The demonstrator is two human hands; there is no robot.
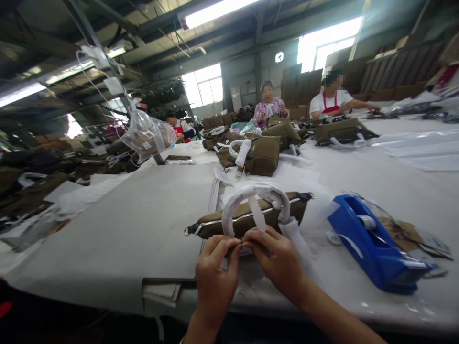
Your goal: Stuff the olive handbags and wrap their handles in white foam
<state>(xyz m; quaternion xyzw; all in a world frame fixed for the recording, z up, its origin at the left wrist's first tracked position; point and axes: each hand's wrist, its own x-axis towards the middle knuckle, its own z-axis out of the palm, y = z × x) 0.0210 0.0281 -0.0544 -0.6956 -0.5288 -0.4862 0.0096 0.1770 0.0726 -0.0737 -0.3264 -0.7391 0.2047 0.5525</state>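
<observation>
An olive-brown handbag point(211, 228) with a silver zip stands on the table in front of me. White wrapping covers its arched handle point(229, 210), and a loose white strip point(256, 213) hangs inside the arch. My left hand point(218, 263) and my right hand point(274, 255) meet at the near side of the bag, by the left foot of the handle. Thumbs and fingertips of both are pinched together; what lies between them is too small or hidden to make out. Beside my right hand hangs a white foam-like wrap point(297, 239).
A blue tape dispenser point(376, 243) stands at the right, with brown tags point(401, 231) behind it. More olive bags point(263, 155) with wrapped handles sit farther back. Two people work across the table and another at the left. A metal post point(118, 81) carries plastic bags point(148, 136).
</observation>
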